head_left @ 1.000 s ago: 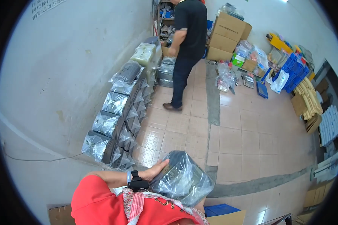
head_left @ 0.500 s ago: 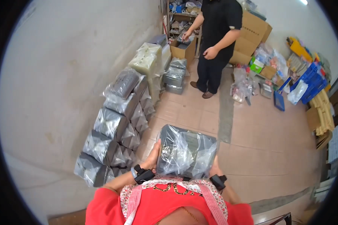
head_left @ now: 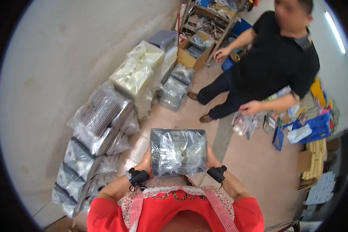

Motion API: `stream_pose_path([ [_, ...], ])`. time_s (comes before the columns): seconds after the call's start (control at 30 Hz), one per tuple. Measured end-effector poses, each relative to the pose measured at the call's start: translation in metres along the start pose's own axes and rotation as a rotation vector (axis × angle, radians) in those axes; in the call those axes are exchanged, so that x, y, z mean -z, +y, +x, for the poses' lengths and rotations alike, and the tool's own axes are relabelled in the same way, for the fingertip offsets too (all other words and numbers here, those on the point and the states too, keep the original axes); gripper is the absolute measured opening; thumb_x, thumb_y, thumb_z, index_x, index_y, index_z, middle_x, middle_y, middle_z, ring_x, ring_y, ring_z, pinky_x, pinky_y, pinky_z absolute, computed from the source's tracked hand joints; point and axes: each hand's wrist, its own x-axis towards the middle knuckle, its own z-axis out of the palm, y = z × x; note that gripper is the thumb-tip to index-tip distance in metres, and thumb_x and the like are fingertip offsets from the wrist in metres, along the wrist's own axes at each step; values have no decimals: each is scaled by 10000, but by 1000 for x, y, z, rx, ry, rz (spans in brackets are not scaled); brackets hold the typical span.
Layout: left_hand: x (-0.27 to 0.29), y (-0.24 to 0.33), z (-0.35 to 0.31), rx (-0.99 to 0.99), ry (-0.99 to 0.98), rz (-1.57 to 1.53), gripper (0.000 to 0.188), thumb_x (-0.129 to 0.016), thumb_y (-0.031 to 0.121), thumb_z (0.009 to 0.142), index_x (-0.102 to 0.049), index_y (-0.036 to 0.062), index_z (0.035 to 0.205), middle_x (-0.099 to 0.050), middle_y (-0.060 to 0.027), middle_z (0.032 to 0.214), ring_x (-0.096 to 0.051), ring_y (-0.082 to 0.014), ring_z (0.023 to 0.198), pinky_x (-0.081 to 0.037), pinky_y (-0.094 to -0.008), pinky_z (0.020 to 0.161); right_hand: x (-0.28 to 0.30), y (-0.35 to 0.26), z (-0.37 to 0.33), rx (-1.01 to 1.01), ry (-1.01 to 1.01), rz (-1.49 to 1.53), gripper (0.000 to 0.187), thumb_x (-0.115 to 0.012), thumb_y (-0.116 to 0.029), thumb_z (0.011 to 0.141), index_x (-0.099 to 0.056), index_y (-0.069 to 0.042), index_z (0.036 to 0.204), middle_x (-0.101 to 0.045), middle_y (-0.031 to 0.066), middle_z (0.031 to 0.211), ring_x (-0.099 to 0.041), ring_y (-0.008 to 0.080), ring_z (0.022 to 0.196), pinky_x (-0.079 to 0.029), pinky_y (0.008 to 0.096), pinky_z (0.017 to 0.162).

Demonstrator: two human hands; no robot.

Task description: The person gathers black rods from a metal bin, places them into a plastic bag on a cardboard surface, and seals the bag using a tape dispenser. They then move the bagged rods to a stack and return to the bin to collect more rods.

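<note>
Between my two hands is a dark grey, ribbed, box-shaped bundle (head_left: 178, 152) wrapped in clear plastic, held in front of my chest. My left hand (head_left: 145, 161) presses against its left side, and my right hand (head_left: 212, 156) grips the right side; the fingertips of both are partly hidden by the bundle. Left of me, against the wall, similar plastic-wrapped grey bundles (head_left: 98, 112) are piled up. Beyond them stands a pale yellow wrapped stack (head_left: 133, 71).
A co-worker in black (head_left: 266, 65) stands ahead to the right, arms apart. An open cardboard box (head_left: 187, 60) with wrapped grey bundles (head_left: 176, 87) before it stands near a shelf (head_left: 210, 19). Blue crates (head_left: 313, 129) and cardboard (head_left: 313, 160) lie at the right.
My view has shifted nearer the piles and the co-worker. The co-worker has turned from the box, drawing the arm away from it. Both my hands still hold the bundle.
</note>
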Motion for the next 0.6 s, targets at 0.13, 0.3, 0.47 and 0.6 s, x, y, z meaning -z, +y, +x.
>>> stream_pose_path([
  [0.13,-28,71,101,-59,207,-127,505,-362,491,900,-549,44,1043,-597,-103,969,-578,-237,842,-481,-407,758,-29,-125,94,-50,-111,-127,546,-413,-506,887,-459,-89,1237,-527,50,1183,-527,174,1026,-431,330,896],
  [0.3,-39,147,249,-215,240,-233,506,-397,471,895,-529,6,1042,-588,-105,979,-569,-251,849,-470,-400,789,-18,-247,268,-83,-207,-311,610,-416,-541,872,-426,-84,1275,-486,49,1240,-477,167,1095,-377,318,945],
  [0.47,-5,199,402,-532,-280,-534,485,-419,401,899,-472,-24,1128,-557,-136,1065,-551,-290,883,-445,-395,814,-29,-335,463,-44,-232,-725,698,-414,-586,851,-377,-67,1315,-400,58,1322,-394,183,1177,-308,314,988],
  [0.6,69,211,560,-1341,-417,-109,649,-412,508,874,-368,-18,1252,-480,-132,1198,-505,-292,1029,-400,-400,901,-40,-365,606,-90,-268,-954,743,-425,-588,842,-325,-47,1342,-344,71,1364,-345,199,1220,-272,313,1008],
])
